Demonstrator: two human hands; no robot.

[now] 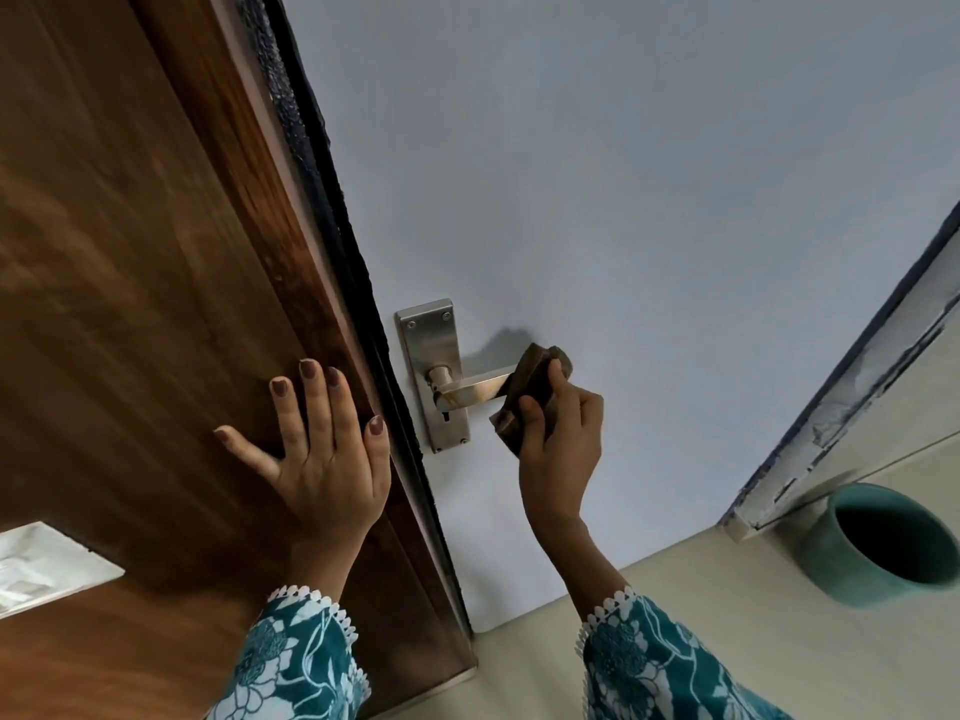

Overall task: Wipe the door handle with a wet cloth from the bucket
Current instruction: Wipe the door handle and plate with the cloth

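A steel lever door handle (472, 387) on its long backplate (428, 337) is fixed to the pale blue-grey door (623, 200). My right hand (561, 439) holds a folded dark brown cloth (530, 387) wrapped over the free end of the lever. The lever shows rusty marks near the cloth. My left hand (322, 449) lies flat with fingers spread on the brown wooden panel (130, 252) beside the door's edge. A teal bucket (878, 543) stands on the floor at the lower right; its inside looks dark.
A dark strip (332, 210) runs between the wooden panel and the pale door. Cream floor (727, 615) stretches below the door. A white door frame with chipped paint (852, 387) rises at the right behind the bucket. A white plate (47, 569) sits on the wood at lower left.
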